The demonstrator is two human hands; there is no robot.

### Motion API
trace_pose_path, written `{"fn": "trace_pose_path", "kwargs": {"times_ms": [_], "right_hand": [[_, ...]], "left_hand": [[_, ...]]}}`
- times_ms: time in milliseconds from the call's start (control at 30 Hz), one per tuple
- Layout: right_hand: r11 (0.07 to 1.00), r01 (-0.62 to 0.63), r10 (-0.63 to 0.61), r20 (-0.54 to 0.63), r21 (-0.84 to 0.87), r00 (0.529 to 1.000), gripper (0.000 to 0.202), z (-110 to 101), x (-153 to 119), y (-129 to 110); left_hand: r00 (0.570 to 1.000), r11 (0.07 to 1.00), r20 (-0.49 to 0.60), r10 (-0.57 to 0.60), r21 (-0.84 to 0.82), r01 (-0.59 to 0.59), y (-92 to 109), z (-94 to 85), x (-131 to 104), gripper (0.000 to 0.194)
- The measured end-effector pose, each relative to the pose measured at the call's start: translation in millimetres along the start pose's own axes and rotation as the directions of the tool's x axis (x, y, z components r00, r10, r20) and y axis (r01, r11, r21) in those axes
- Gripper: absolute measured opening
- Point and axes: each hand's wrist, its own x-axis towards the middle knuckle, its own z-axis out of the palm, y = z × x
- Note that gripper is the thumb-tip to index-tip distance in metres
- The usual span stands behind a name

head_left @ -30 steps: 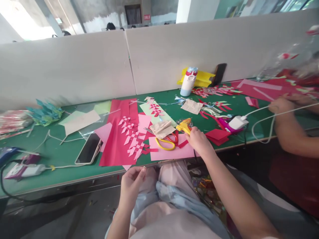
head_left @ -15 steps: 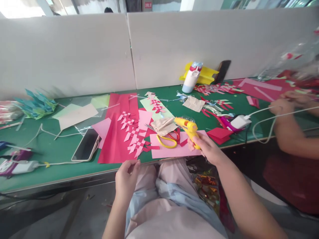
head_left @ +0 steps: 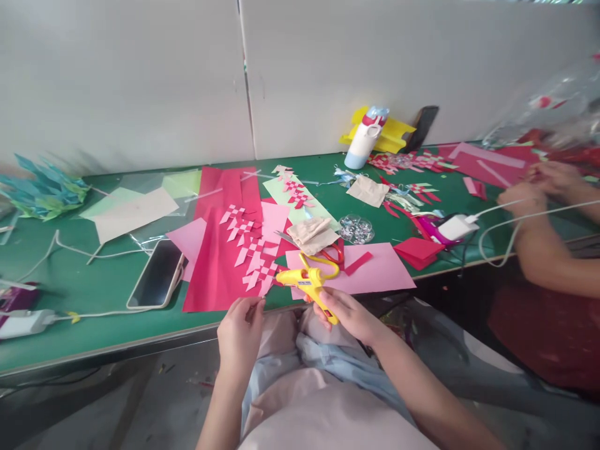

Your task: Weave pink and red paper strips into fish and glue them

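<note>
My right hand (head_left: 344,312) is wrapped round the handle of a yellow glue gun (head_left: 307,282), its nozzle pointing left over the table's front edge. My left hand (head_left: 240,331) is closed in a pinch at that edge; a tiny pale bit shows at the fingertips, too small to name. Just beyond it, woven pink-and-red paper pieces (head_left: 253,253) lie in a row on a red paper sheet (head_left: 206,281). Scissors (head_left: 335,253) with yellow and red handles rest behind the glue gun, partly under a folded beige cloth (head_left: 312,234). A pink sheet (head_left: 384,269) lies to the right.
A phone (head_left: 157,275) lies left on the green table (head_left: 107,337). A clear dish of small gems (head_left: 356,229) sits behind the pink sheet. Farther back stands a white bottle (head_left: 366,140). At right, another person's hands (head_left: 529,194) work near a cable and a white plug (head_left: 457,228).
My right hand has brought the glue gun left and toward me, near my left hand, uncovering the gem dish. The left hand stays pinched in nearly the same place. The view has tipped down.
</note>
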Motion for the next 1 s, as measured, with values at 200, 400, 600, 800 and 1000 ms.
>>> {"fn": "trace_pose_path", "kwargs": {"times_ms": [200,400,600,800,1000], "right_hand": [[0.994,-0.010,0.005,-0.055,-0.104,0.998,0.050,9.3,7.3,5.9],[0.993,-0.018,0.012,-0.052,-0.118,0.999,0.050,11.6,9.2,5.0],[0.989,-0.036,0.028,-0.058,-0.144,0.998,0.049,10.4,7.5,4.6],[0.980,-0.047,0.034,-0.073,-0.193,0.997,0.046,10.3,6.5,4.2],[0.977,-0.070,0.054,-0.083,-0.200,0.995,0.046,12.5,5.5,0.2]], "left_hand": [[0.998,0.999,0.015,0.054,0.001,-0.054,-2.5,1.8,7.0,0.023],[0.995,0.998,0.067,0.068,-0.017,-0.067,-6.9,4.3,11.1,0.022],[0.995,0.997,0.066,0.075,-0.013,-0.075,-7.5,5.1,12.9,0.021],[0.996,0.997,0.062,0.071,-0.015,-0.070,-10.5,6.8,12.5,0.021],[0.995,0.997,0.072,0.076,-0.009,-0.075,-9.5,6.0,13.1,0.019]]}}
